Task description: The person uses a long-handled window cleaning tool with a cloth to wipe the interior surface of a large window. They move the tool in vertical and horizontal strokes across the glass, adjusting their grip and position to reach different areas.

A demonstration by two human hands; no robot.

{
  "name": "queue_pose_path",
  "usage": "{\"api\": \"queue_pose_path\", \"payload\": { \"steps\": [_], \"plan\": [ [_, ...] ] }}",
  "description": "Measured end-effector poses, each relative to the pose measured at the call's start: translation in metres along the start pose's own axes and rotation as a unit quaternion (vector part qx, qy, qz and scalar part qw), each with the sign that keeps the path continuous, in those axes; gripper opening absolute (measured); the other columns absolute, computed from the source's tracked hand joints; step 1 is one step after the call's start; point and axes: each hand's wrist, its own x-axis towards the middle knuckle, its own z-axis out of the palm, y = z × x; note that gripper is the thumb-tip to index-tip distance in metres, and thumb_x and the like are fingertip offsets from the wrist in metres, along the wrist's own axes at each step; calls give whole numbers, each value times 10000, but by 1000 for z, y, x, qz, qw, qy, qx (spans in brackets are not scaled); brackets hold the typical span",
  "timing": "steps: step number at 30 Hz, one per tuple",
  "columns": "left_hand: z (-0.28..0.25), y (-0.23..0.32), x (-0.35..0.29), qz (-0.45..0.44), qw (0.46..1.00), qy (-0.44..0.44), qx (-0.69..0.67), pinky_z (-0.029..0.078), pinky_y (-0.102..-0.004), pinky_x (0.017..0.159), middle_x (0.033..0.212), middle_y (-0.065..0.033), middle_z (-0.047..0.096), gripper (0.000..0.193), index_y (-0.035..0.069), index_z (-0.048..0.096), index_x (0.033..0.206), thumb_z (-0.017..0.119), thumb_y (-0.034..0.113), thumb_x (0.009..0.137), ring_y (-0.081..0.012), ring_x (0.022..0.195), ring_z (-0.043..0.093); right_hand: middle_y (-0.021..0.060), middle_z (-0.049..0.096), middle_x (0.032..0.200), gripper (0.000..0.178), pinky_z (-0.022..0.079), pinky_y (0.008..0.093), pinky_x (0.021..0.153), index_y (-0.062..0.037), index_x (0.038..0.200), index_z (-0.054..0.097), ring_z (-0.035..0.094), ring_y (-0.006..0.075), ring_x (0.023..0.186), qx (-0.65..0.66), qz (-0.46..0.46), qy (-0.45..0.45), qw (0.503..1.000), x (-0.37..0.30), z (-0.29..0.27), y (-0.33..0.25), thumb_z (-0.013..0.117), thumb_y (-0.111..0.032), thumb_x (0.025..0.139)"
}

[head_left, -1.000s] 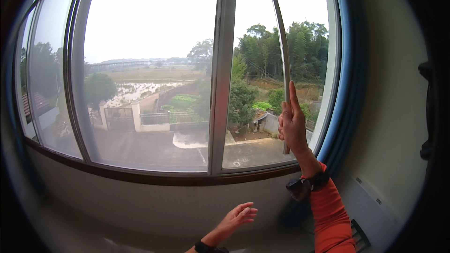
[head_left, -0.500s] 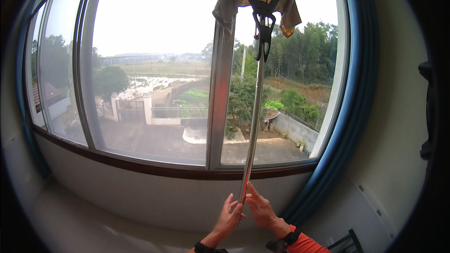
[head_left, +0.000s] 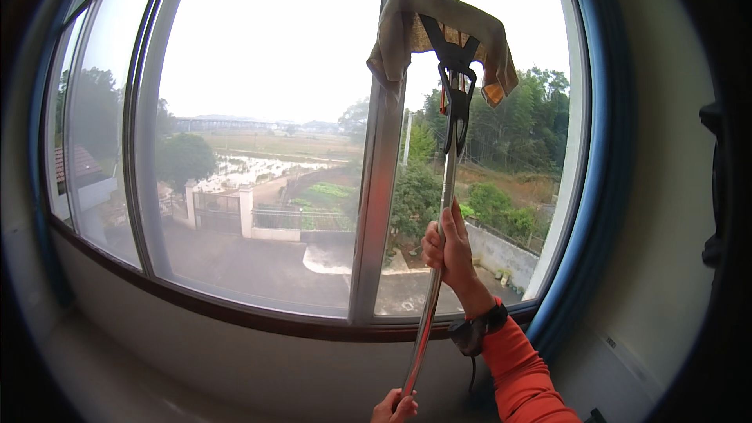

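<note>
A mop (head_left: 428,303) with a long shiny metal pole stands tilted in front of the window, its head raised high. Draped over that head is a greyish-brown cloth (head_left: 462,16), hanging down at both ends. Below the cloth sits a black plastic bracket (head_left: 456,70) joined to the pole. My right hand (head_left: 452,249) is wrapped round the middle of the pole, thumb pointing up along it. Lower down, my left hand (head_left: 394,407) is closed round the pole's bottom part, cut off by the picture's lower edge.
A wide window (head_left: 266,188) with sliding panes fills the view, with a metal upright (head_left: 376,204) between panes. Blue curtains (head_left: 603,149) hang at the right edge. A brown sill (head_left: 313,333) runs below. Outside are trees, fields and a gate.
My right hand has moved up the pole and closed round it. My left hand is now lower in view, gripping the bottom part. The cloth-covered head appears lower in the picture.
</note>
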Motion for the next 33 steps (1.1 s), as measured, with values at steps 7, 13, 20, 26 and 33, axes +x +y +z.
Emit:
{"api": "queue_pose_path", "payload": {
  "steps": [7,13,20,26,33],
  "plan": [
    [12,-36,57,103,969,109,198,389,-313,484,593,-24,462,352,67,511,879,484,399,995,-117,542,460,-30,361,608,595,312,213,341,-249,1533,49,364,48,431,-99,-61,1,993,38,-22,12,381,-311,1043],
    [75,0,172,67,996,55,26,340,-196,486,649,33,469,392,56,534,889,484,430,997,-37,549,416,26,493,685,677,482,234,435,-187,1530,29,509,74,534,-135,-133,-89,978,163,-48,-76,438,-353,1017],
    [146,144,273,92,994,-57,-23,240,-202,376,588,57,369,464,93,450,804,456,524,977,-18,434,306,132,631,883,532,526,267,585,-81,1303,387,573,127,700,-246,-222,-84,940,257,-36,-170,519,-468,963],
    [163,116,243,142,988,-59,-28,204,-193,405,611,64,323,435,101,423,819,421,498,997,-14,479,251,124,634,892,609,534,214,578,39,1312,416,580,85,639,-288,-233,-195,908,322,-65,-213,541,-444,962],
    [120,21,135,17,997,61,40,320,-225,507,646,43,400,446,100,434,781,494,498,974,-51,575,356,-11,500,645,303,435,275,439,-125,955,551,501,131,491,-121,-163,-232,951,321,-87,-148,483,-417,992]
  ]
}}
